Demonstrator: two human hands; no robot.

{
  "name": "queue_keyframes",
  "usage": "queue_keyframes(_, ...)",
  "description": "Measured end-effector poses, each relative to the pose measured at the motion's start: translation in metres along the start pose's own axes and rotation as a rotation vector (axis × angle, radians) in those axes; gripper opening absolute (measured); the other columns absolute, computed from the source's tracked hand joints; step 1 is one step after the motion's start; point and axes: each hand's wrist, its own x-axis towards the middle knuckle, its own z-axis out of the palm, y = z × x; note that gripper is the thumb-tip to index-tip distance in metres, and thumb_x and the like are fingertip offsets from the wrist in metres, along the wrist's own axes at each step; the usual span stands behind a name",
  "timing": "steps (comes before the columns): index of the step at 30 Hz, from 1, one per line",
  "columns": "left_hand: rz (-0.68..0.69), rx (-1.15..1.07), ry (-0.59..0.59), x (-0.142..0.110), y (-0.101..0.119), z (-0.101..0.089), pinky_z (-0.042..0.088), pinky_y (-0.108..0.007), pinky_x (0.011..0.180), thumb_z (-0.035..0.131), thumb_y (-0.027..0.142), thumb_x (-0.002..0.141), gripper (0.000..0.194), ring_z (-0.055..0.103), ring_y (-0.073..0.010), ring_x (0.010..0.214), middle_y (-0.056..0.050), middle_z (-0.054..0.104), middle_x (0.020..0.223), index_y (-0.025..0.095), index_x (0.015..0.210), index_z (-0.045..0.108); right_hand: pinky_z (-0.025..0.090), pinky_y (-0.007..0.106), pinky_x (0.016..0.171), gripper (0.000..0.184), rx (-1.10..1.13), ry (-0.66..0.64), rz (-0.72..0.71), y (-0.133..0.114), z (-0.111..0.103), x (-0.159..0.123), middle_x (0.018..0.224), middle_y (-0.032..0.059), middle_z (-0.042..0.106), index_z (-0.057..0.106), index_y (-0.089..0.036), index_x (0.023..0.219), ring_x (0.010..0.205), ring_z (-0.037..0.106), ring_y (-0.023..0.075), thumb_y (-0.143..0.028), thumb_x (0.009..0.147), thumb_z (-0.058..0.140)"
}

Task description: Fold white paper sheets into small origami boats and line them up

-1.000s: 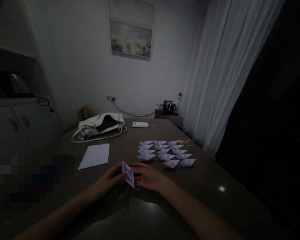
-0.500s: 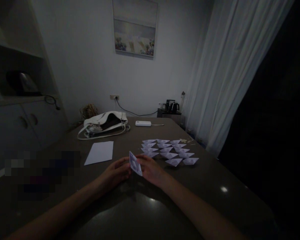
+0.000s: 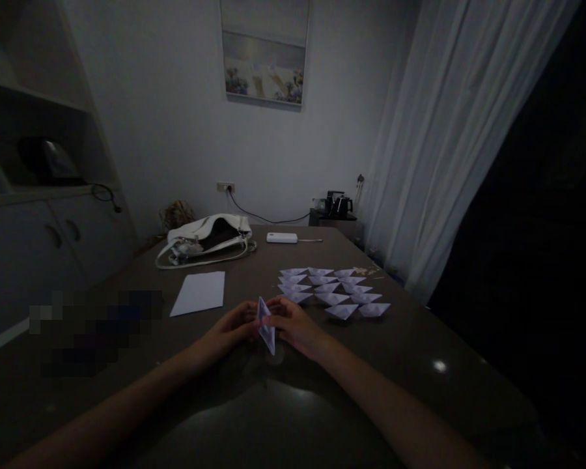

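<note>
Between my two hands, above the dark table [image 3: 209, 404], is a small white paper boat [image 3: 266, 331], tilted with one point up and the other down towards me. My left hand [image 3: 234, 327] grips it from the left side, with the fingers partly behind it. My right hand [image 3: 293, 326] pinches it from the right, thumb on its near face. Just beyond my right hand stand several finished paper boats [image 3: 342, 311] in rows. To the left, past my left hand, lies a stack or sheet of white paper [image 3: 198, 293].
A white handbag [image 3: 205, 238] lies at the far left of the table, and a white power bank [image 3: 282, 238] with a short cable is near the far edge. Small scraps [image 3: 366, 271] lie behind the boats. A white curtain [image 3: 430, 130] hangs on the right.
The paper boat has turned in my hands, its broad face now seen more edge-on and its lower point further down. Both hands have shifted slightly; the view has moved a little.
</note>
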Motion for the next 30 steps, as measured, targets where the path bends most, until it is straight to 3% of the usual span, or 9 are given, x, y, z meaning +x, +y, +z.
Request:
queue_keyframes(9, -0.048, -0.062, 0.051, 0.002, -0.005, -0.001, 0.045, -0.027, 0.065, 0.074, 0.033, 0.068, 0.035, 0.059, -0.0175, 0.070, -0.001, 0.064, 0.076, 0.017, 0.097, 0.060, 0.047, 0.028, 0.068, 0.042, -0.096, -0.013, -0.032, 0.007, -0.003, 0.003, 0.083, -0.0008, 0.058, 0.056, -0.017, 0.090, 0.073, 0.058, 0.0129, -0.030, 0.057, 0.079)
queue_keyframes(15, -0.024, -0.047, 0.120, 0.006, -0.008, -0.004, 0.045, -0.024, 0.063, 0.077, 0.033, 0.065, 0.038, 0.059, -0.0147, 0.068, 0.000, 0.065, 0.077, 0.017, 0.094, 0.058, 0.044, 0.027, 0.068, 0.039, -0.377, 0.072, -0.177, 0.006, -0.007, 0.006, 0.081, -0.0004, 0.055, 0.056, -0.017, 0.089, 0.076, 0.054, 0.0145, -0.033, 0.060, 0.076)
queue_keyframes(22, -0.008, -0.034, 0.123, 0.013, -0.016, -0.013, 0.048, -0.029, 0.069, 0.077, 0.028, 0.065, 0.042, 0.065, -0.0191, 0.075, -0.002, 0.068, 0.080, 0.017, 0.100, 0.055, 0.046, 0.032, 0.076, 0.037, -0.369, 0.097, -0.267, 0.008, -0.010, 0.009, 0.088, 0.0024, 0.058, 0.056, -0.018, 0.089, 0.085, 0.056, 0.0181, -0.033, 0.061, 0.075)
queue_keyframes(30, 0.017, 0.039, 0.179, 0.016, -0.014, -0.015, 0.050, -0.030, 0.074, 0.082, 0.020, 0.055, 0.041, 0.065, -0.0190, 0.079, -0.004, 0.070, 0.082, 0.014, 0.089, 0.059, 0.048, 0.031, 0.073, 0.035, -0.391, 0.118, -0.367, 0.010, -0.010, 0.010, 0.093, 0.0022, 0.057, 0.054, -0.020, 0.091, 0.086, 0.059, 0.0180, -0.029, 0.063, 0.074)
